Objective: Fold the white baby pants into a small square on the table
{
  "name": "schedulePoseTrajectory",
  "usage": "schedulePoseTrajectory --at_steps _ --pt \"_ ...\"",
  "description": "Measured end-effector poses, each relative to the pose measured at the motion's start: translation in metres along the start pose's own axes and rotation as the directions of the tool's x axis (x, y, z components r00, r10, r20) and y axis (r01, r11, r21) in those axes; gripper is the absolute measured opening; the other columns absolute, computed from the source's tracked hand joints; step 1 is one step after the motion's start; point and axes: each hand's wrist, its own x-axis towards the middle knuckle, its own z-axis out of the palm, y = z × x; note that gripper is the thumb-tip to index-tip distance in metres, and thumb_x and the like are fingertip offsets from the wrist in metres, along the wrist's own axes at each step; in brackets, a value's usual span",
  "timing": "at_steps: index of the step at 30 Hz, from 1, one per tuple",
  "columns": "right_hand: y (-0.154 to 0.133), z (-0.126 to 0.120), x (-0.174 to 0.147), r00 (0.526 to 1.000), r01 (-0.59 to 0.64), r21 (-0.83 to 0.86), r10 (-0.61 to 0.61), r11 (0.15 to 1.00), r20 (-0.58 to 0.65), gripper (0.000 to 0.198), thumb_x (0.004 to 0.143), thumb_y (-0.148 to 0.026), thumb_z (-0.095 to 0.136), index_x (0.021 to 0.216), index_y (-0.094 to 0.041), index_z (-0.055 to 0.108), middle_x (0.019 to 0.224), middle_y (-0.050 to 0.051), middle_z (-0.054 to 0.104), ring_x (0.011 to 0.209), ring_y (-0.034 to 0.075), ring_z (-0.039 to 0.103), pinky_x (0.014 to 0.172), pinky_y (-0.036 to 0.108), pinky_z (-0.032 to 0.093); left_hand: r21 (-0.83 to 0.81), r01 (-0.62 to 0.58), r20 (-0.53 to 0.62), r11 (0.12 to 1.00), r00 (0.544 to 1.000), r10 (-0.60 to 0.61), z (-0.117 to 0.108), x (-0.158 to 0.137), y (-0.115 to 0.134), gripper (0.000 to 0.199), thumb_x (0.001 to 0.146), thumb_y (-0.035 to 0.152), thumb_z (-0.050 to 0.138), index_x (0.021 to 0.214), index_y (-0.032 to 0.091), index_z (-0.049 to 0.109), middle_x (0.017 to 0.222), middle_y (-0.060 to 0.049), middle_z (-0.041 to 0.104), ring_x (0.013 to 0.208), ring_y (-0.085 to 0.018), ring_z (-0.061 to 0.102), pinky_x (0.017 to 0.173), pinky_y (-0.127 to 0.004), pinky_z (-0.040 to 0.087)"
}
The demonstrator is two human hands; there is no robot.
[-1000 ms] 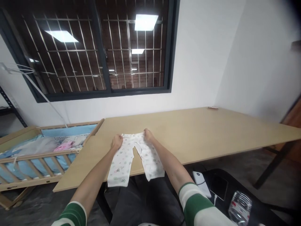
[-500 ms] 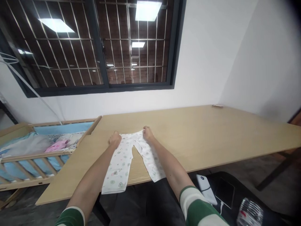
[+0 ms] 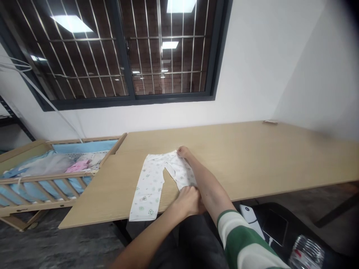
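A small pair of white printed pants (image 3: 150,179) lies spread on the wooden table (image 3: 238,160), waistband toward the wall. The hem of one leg hangs over the table's front edge. My right hand (image 3: 183,151) is closed on the right corner of the waistband. Down by the other leg's hem, my left hand (image 3: 190,198) is closed on the fabric, reaching across and partly under my right forearm. That hem is hidden behind the left hand.
A wooden crib (image 3: 64,175) with blue lining and pink and white cloths stands at the left. Near the front right are a white phone (image 3: 251,220), a dark tablet-like device (image 3: 276,226) and a clear plastic package (image 3: 307,252). A barred window (image 3: 168,56) is above the table.
My left hand has let go of the waistband's left corner and moved down and right to the right-hand leg hem. My right hand stays on the waistband. The view has shifted slightly.
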Motion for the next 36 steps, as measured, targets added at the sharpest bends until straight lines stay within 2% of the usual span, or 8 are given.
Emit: schedulePoseTrajectory --at_steps 6,13,18,20,24,28,31,36 --pt "0.006 -0.003 0.002 0.999 -0.008 -0.008 0.008 1.000 0.035 0.014 0.081 -0.014 0.067 0.090 -0.014 0.078 0.090 0.009 0.077 0.084 0.017 0.068 0.071 0.019 0.045 0.042 -0.084 -0.041 0.996 0.995 0.085 0.000 -0.007 -0.002 0.027 0.093 0.032 0.051 0.096 0.014 0.071 0.094 -0.017 0.074 0.082 -0.030 0.072 0.069 -0.036 0.051" --pt "-0.002 -0.008 0.003 0.999 0.029 -0.010 -0.029 1.000 0.021 0.019 0.080 -0.010 0.068 0.097 -0.012 0.076 0.092 0.010 0.077 0.083 0.018 0.069 0.072 0.020 0.045 0.131 -0.079 -0.059 0.988 0.994 0.087 0.011 -0.010 0.003 0.024 0.091 0.033 0.059 0.097 0.014 0.070 0.094 -0.017 0.072 0.090 -0.031 0.070 0.083 -0.041 0.054" --pt "-0.011 -0.022 -0.001 0.998 0.065 -0.020 -0.064 0.998 0.009 0.020 0.081 -0.010 0.068 0.100 -0.012 0.075 0.097 0.009 0.076 0.086 0.018 0.069 0.072 0.020 0.046 0.118 -0.033 -0.095 0.992 0.995 0.044 0.014 -0.013 0.010 0.020 0.092 0.025 0.052 0.098 0.014 0.068 0.092 -0.016 0.073 0.090 -0.031 0.071 0.082 -0.040 0.053" --pt "-0.017 -0.029 -0.002 0.996 0.087 -0.021 -0.086 0.996 0.013 0.021 0.081 -0.010 0.067 0.101 -0.013 0.075 0.099 0.009 0.076 0.088 0.017 0.068 0.072 0.020 0.046 0.041 0.079 -0.149 0.996 0.986 -0.072 0.012 -0.020 0.012 0.018 0.092 0.026 0.051 0.099 0.017 0.065 0.091 -0.015 0.073 0.088 -0.029 0.071 0.076 -0.037 0.052" --pt "-0.034 -0.039 -0.001 0.993 0.112 -0.017 -0.111 0.994 0.036 0.027 0.079 -0.012 0.070 0.106 -0.014 0.073 0.104 0.009 0.075 0.088 0.017 0.068 0.070 0.019 0.046 -0.404 0.274 -0.232 0.873 0.892 -0.387 0.007 -0.043 0.008 0.015 0.091 0.022 0.051 0.105 0.024 0.056 0.074 -0.003 0.070 0.072 -0.021 0.069 0.066 -0.031 0.048" --pt "-0.059 -0.043 0.007 0.991 0.127 -0.001 -0.127 0.992 0.044 0.032 0.078 -0.015 0.072 0.110 -0.013 0.071 0.105 0.009 0.075 0.089 0.017 0.068 0.071 0.019 0.047 -0.706 0.180 -0.314 0.685 0.787 -0.531 0.001 -0.078 -0.003 0.050 0.091 0.021 0.051 0.138 0.025 0.033 0.069 0.004 0.068 0.065 -0.017 0.066 0.066 -0.027 0.050" --pt "-0.081 -0.037 0.011 0.990 0.131 0.015 -0.132 0.991 0.048 0.033 0.079 -0.015 0.072 0.111 -0.012 0.070 0.097 0.008 0.075 0.086 0.016 0.068 0.072 0.019 0.047 -0.749 0.151 -0.342 0.645 0.746 -0.571 -0.004 -0.105 -0.012 0.048 0.094 0.028 0.048 0.141 0.026 0.034 0.069 0.002 0.070 0.060 -0.016 0.066 0.063 -0.027 0.051" --pt "-0.121 -0.004 0.007 0.987 0.137 0.038 -0.140 0.990 0.074 0.034 0.079 -0.014 0.070 0.112 -0.012 0.068 0.085 0.005 0.074 0.081 0.015 0.067 0.068 0.018 0.047 -0.709 0.174 -0.422 0.683 0.671 -0.609 -0.002 -0.145 -0.030 0.022 0.094 0.037 0.047 0.102 0.026 0.063 0.065 -0.001 0.071 0.063 -0.018 0.070 0.057 -0.025 0.052"
